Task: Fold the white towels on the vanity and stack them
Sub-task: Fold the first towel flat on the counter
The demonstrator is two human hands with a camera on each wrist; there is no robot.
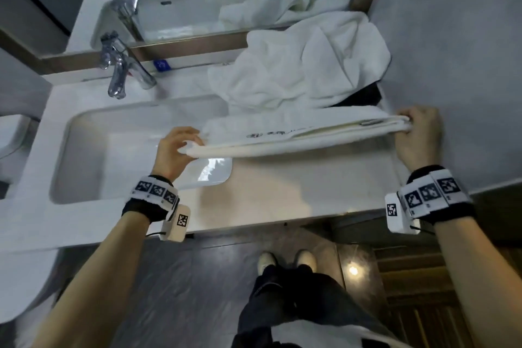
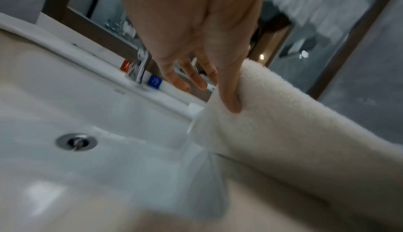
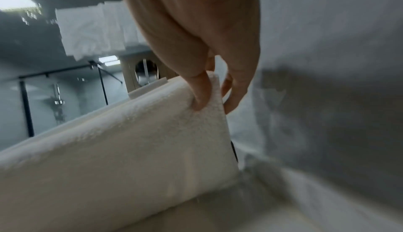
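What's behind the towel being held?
Behind the held towel lies a crumpled white towel pile against the mirror. Something dark shows beneath the pile, mostly covered.

Left hand (image 2: 196, 46) on white towel (image 2: 294, 132)

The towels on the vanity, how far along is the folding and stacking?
Early on. No finished stack shows anywhere. In hand: one towel, already doubled lengthwise into a long strip, is stretched above the counter, the left hand pinching one end and the right hand the other. Left: fold that strip shorter, then fold the crumpled pile of towels by the mirror and stack them.
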